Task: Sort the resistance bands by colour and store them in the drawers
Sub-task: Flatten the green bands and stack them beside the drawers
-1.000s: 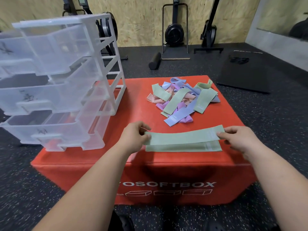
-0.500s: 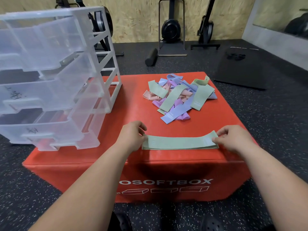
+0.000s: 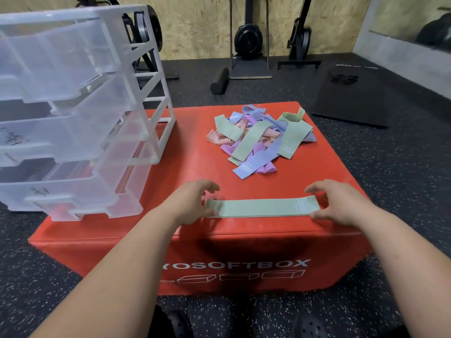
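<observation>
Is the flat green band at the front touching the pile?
Apart. Head view shows bare red box top between the green band and the pile.

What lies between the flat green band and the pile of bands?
Only bare red box top separates green band and pile; head view shows it.

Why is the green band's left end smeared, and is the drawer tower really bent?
Head view: motion blur on the left hand smears the flat pale-green fabric band there; the right hand looks sharper; wide-angle distortion likely bows the clear plastic drawer tower.
</observation>
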`<action>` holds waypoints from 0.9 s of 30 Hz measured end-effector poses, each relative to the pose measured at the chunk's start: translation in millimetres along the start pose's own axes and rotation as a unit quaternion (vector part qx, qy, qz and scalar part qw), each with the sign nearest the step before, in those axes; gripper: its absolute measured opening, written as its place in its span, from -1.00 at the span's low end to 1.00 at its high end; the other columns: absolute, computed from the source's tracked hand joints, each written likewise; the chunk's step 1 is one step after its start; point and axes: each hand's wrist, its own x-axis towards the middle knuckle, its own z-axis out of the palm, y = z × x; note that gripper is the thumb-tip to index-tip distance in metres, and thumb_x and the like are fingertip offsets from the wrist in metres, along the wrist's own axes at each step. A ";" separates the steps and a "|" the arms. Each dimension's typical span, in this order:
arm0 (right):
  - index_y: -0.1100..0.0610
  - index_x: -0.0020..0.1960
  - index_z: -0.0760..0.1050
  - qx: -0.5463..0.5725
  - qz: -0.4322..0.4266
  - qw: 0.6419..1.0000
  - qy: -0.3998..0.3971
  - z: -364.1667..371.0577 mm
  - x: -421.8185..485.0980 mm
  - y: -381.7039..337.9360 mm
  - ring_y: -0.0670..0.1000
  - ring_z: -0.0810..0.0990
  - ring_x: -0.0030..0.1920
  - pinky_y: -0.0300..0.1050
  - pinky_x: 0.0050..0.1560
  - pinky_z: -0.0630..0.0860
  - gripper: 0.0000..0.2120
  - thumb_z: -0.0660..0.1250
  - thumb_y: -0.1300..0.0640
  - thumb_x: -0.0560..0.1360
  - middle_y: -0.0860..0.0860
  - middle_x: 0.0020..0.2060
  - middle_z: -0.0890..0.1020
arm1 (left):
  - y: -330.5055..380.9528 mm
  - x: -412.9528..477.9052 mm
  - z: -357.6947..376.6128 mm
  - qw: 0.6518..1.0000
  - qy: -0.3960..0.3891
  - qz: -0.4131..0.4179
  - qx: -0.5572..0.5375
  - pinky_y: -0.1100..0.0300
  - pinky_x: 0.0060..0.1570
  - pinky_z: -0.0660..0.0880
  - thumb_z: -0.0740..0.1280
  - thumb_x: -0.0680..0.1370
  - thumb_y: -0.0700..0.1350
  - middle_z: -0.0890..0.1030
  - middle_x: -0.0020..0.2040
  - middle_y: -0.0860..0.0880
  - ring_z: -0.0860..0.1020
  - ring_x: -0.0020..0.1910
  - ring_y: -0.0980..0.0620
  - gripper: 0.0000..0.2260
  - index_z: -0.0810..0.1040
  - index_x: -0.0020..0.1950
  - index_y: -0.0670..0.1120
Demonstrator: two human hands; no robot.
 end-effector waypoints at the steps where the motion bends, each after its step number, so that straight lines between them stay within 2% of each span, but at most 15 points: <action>1: -0.16 0.30 0.57 -0.013 -0.009 1.000 -0.015 1.9 -0.9 0.5 0.00 0.58 0.26 -0.09 0.28 0.47 -0.42 0.67 0.00 0.33 -0.16 0.25 0.60 | 1.0 -1.9 0.4 1.000 -0.022 0.005 0.013 0.09 0.16 0.55 0.62 0.42 0.03 0.61 0.23 0.18 0.58 0.14 0.07 -0.45 0.56 0.39 0.13; 6: -0.21 0.23 0.59 -0.029 -0.012 1.000 -0.001 7.0 -2.7 2.7 0.00 0.59 0.21 0.00 0.26 0.52 -0.53 0.63 0.02 0.38 -0.13 0.21 0.63 | 4.4 -3.4 5.1 0.998 -0.016 0.017 0.066 0.09 0.12 0.52 0.61 0.41 -0.03 0.64 0.22 0.10 0.57 0.12 0.02 -0.47 0.59 0.36 0.10; 11: -0.20 0.23 0.59 -0.031 -0.015 0.999 0.003 7.3 -2.1 2.8 0.00 0.60 0.20 0.00 0.25 0.53 -0.54 0.62 0.02 0.38 -0.14 0.21 0.63 | 10.5 -4.8 2.6 0.997 -0.022 0.009 0.076 0.01 0.14 0.57 0.59 0.41 -0.02 0.64 0.20 0.09 0.59 0.12 -0.02 -0.49 0.59 0.35 0.11; 17: -0.20 0.26 0.58 -0.024 -0.017 1.000 -0.003 0.1 -5.9 -1.4 0.01 0.58 0.21 -0.01 0.26 0.52 -0.47 0.64 -0.02 0.34 -0.12 0.23 0.59 | 20.6 -10.7 -5.8 0.996 -0.018 0.004 0.091 -0.07 0.14 0.59 0.58 0.43 0.03 0.55 0.23 0.05 0.56 0.17 -0.03 -0.45 0.55 0.40 0.13; 22: -0.14 0.29 0.60 0.014 -0.036 0.999 0.030 -11.4 -13.3 -13.9 0.00 0.61 0.17 -0.07 0.23 0.51 -0.51 0.62 -0.03 0.39 -0.10 0.24 0.61 | 38.0 -20.2 -12.5 0.997 0.020 0.018 0.068 0.04 0.24 0.51 0.52 0.50 0.06 0.57 0.28 0.05 0.52 0.28 -0.01 -0.52 0.54 0.41 0.11; 27: -0.15 0.25 0.61 0.065 -0.038 0.995 0.057 -13.3 -7.9 -26.9 -0.04 0.62 0.09 -0.06 0.19 0.54 -0.62 0.57 -0.07 0.46 -0.16 0.19 0.65 | 61.8 -21.3 -9.9 0.995 0.089 0.040 -0.005 0.09 0.19 0.50 0.54 0.52 0.08 0.62 0.24 0.10 0.56 0.20 0.04 -0.56 0.57 0.38 0.11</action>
